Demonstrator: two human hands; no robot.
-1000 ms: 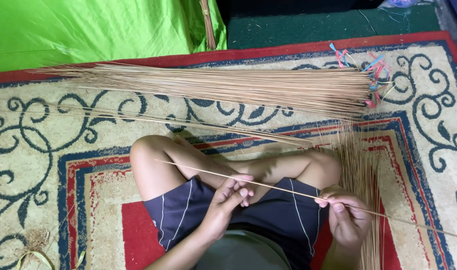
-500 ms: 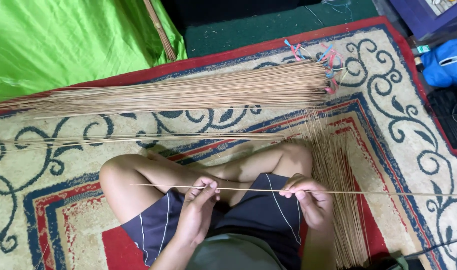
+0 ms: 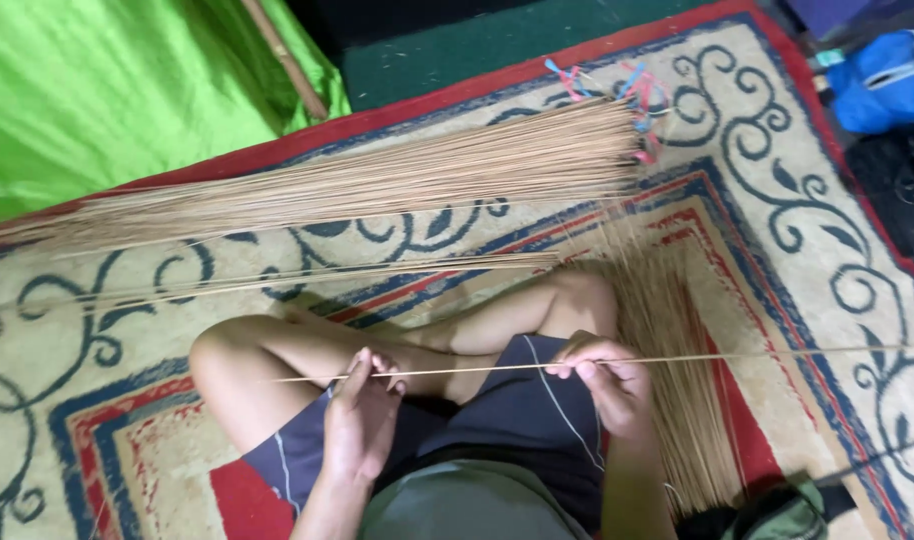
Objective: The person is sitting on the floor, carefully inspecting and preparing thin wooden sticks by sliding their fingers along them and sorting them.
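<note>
A patterned cream, red and blue rug (image 3: pixel 827 200) covers the floor; bright green fabric (image 3: pixel 107 90), perhaps a sheet, lies beyond.

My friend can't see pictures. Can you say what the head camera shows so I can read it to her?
A person sits cross-legged on a patterned rug, holding one long thin stick level between the left hand and right hand. A big bundle of sticks lies ahead, with a loose pile of sticks on the right.

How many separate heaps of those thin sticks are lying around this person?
3: a big bundle across the rug, a thin row before the knees, a pile beside the right hand. More may be hidden.
</note>
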